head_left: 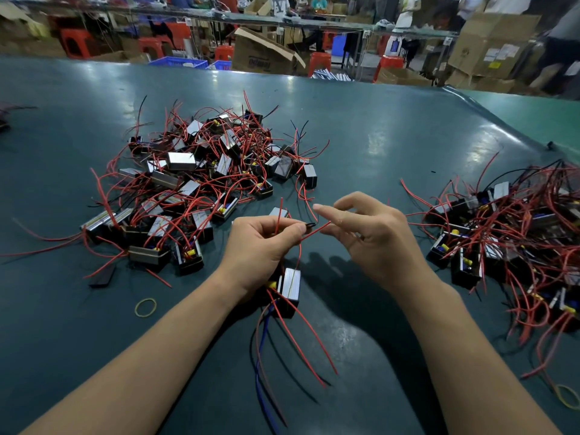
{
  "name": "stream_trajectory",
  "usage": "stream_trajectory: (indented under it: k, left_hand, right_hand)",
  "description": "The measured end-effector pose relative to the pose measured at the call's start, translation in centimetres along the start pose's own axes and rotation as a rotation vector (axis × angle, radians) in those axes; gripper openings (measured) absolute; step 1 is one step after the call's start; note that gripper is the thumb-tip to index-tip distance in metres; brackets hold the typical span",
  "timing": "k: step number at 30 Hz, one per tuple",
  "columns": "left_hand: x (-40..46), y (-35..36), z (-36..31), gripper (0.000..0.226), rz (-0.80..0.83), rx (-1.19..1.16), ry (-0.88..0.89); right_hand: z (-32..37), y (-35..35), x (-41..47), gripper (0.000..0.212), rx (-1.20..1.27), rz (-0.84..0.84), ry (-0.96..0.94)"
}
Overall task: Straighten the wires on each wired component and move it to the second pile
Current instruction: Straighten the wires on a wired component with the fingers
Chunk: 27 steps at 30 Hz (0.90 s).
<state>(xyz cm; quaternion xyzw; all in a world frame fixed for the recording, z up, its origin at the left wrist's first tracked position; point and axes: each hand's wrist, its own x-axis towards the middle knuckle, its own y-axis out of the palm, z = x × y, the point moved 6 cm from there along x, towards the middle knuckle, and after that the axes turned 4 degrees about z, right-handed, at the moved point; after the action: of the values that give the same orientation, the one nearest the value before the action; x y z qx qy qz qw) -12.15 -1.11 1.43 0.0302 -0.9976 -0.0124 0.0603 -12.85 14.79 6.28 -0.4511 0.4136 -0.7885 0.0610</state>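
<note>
Factory bench, mid-sort — left hand [260,243] pinches red wire [314,231] near its tip; component [288,291] hangs below wrist, just above table [361,127], between left pile [201,186] and right pile [514,233]. Right hand [370,237] hovers beside wire, fingers loosely spread, holding nothing. Likely handling: block small, dense, rigid; wires thin, springy, kink-prone — best hold block, draw each lead through fingertips.

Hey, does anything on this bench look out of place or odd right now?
Two loose rubber bands lie on the green table, one near the left forearm, another at the right edge. A flat dark piece sits apart beside the left pile. Nothing looks damaged.
</note>
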Motion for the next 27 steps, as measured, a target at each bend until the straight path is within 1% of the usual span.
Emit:
stream_trajectory:
  k: [3,7,9,10,11,12,14,15,16,17,18,19,20,22,23,24,25,26,27]
  left_hand:
    - [-0.1,0.0,-0.1,0.02,0.005,0.005,-0.012]
    - [0.0,0.0,-0.1,0.02,0.013,-0.002,-0.003]
    - [-0.1,0.0,-0.1,0.02,0.018,-0.018,-0.006]
    - [-0.1,0.1,-0.1,0.019,0.026,-0.025,-0.007]
    - [-0.1,0.2,-0.1,0.018,0.034,-0.029,-0.001]
    - [-0.2,0.2,-0.3,0.016,0.04,-0.03,0.016]
    - [-0.2,0.3,-0.6,0.01,0.039,-0.017,0.073]
    - [-0.2,0.3,-0.8,0.008,0.038,0.001,0.101]
    - [-0.2,0.3,-0.9,0.008,0.042,0.025,0.12]
    - [-0.2,0.3,-0.9,0.007,0.043,0.05,0.129]
    - [-0.2,0.3,-0.9,0.008,0.036,0.069,0.134]
    - [-0.1,0.2,-0.9,0.009,0.017,0.076,0.137]
    - [0.0,0.0,-0.8,0.011,-0.007,0.072,0.138]
    - [0.2,-0.3,-0.6,0.017,-0.047,0.058,0.127]
    - [0.2,-0.3,-0.5,0.018,-0.053,0.057,0.118]
    - [0.3,-0.3,-0.4,0.018,-0.051,0.052,0.111]
    - [0.3,-0.3,-0.3,0.018,-0.048,0.046,0.105]
    - [0.3,-0.3,-0.2,0.019,-0.049,0.039,0.099]
    - [0.4,-0.3,-0.2,0.019,-0.05,0.033,0.093]
  right_hand:
    - [-0.5,0.0,0.1,0.016,0.029,0.025,-0.004]
    - [-0.5,0.5,0.2,0.016,0.073,0.085,0.039]
    - [-0.3,0.9,0.1,0.015,0.145,0.121,0.073]
    - [-0.3,1.2,0.0,0.014,0.204,0.154,0.128]
    - [-0.5,1.7,0.0,0.017,0.303,0.187,0.23]
    - [-0.9,2.2,-0.2,0.023,0.463,0.2,0.38]
    - [-1.7,3.7,-1.0,0.032,0.94,0.208,0.802]
    - [-1.4,4.7,-1.6,0.029,1.209,0.249,1.008]
    - [-0.8,5.4,-1.9,0.023,1.437,0.288,1.149]
    - [-0.3,5.8,-2.0,0.02,1.587,0.3,1.225]
    - [-0.1,5.9,-2.0,0.02,1.64,0.297,1.258]
    - [-0.5,5.8,-2.0,0.023,1.551,0.272,1.232]
    - [-1.2,5.3,-1.9,0.026,1.336,0.214,1.142]
    - [-1.6,3.6,-1.1,0.03,0.779,0.101,0.828]
    - [-1.3,2.8,-0.6,0.03,0.539,0.071,0.661]
    - [-0.9,2.4,-0.4,0.028,0.394,0.062,0.522]
    - [-0.7,2.2,-0.2,0.025,0.342,0.069,0.436]
    - [-0.9,2.0,-0.2,0.021,0.356,0.08,0.401]
    - [-1.3,1.7,-0.3,0.019,0.404,0.079,0.408]
